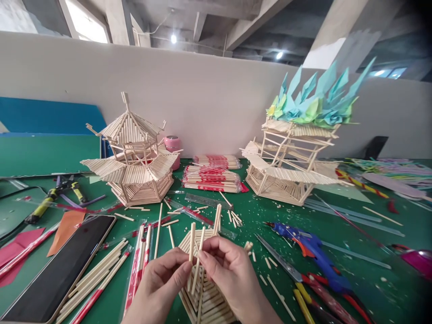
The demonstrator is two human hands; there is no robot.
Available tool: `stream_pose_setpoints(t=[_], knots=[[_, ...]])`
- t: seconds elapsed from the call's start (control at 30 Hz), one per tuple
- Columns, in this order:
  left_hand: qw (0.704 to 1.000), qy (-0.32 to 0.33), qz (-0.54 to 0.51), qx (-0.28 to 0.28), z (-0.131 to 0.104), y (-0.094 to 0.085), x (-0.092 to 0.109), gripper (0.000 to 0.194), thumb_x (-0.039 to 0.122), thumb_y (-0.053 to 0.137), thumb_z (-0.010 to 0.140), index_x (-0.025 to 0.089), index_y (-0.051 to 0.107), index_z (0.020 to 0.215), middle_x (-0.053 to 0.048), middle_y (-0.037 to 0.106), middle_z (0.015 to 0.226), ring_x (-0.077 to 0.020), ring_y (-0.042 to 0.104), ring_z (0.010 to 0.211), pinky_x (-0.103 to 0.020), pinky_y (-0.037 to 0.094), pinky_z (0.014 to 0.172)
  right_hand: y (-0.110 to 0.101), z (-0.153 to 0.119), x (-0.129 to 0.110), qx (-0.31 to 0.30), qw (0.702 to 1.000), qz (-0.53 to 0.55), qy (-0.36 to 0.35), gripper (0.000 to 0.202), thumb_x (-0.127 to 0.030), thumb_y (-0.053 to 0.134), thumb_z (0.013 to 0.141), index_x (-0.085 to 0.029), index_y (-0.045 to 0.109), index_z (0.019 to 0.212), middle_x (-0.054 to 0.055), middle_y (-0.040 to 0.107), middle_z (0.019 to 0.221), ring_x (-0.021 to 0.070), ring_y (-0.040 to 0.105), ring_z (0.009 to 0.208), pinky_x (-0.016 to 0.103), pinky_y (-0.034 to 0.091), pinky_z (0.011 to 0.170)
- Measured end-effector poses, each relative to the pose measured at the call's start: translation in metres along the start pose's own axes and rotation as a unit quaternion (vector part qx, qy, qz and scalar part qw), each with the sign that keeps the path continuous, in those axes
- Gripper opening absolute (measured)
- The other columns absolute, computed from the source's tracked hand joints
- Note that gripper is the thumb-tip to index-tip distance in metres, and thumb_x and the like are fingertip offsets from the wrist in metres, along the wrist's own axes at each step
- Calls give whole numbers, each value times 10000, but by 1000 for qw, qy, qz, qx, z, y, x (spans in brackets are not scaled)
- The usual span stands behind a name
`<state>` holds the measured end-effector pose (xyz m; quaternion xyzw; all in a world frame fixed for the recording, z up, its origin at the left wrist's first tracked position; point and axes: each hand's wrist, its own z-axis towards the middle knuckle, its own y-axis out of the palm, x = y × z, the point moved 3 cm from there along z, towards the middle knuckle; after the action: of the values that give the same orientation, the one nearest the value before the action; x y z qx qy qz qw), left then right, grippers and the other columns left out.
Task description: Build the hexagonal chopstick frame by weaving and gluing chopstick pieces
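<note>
My left hand [164,281] pinches a short wooden chopstick piece [192,231], held upright between thumb and forefinger. Close beside it, my right hand [232,276] has its thumb and fingertips closed on another thin chopstick piece [195,279], which leans slightly. Below both hands lies a many-sided panel of chopsticks [216,303] in nested rows, partly covered by the hands. At its far edge a small upright bundle of sticks [218,218] rises. Whether the two held pieces touch the panel is hard to tell.
Two chopstick pagodas [135,171] [280,175] stand behind, with packed chopsticks [214,177] between. To the right lie scissors [281,258] and a blue glue gun [315,249]. On the left are a phone [60,270], loose chopsticks [97,270] and pliers [50,200].
</note>
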<state>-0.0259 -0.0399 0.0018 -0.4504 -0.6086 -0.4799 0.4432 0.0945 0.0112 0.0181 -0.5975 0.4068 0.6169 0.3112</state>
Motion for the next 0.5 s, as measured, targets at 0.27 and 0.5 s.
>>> stream_pose_setpoints(t=[0.27,0.5], knots=[[997,27,62,-37,0,0,0,220,356,560,779,183,693,809,-28,544,733,-168,481,713,-241,371,639,-1,-1,0,33,998,-38,-24,84,-222,633,710,-143,604,711,7,619,647,109,552,586,185,429,531],[995,34,81,-39,1,0,1,207,340,561,779,187,692,823,-35,556,736,-177,496,711,-241,382,636,-2,0,0,31,997,-68,-29,106,-261,621,724,-158,605,706,7,602,628,121,542,561,206,424,499]])
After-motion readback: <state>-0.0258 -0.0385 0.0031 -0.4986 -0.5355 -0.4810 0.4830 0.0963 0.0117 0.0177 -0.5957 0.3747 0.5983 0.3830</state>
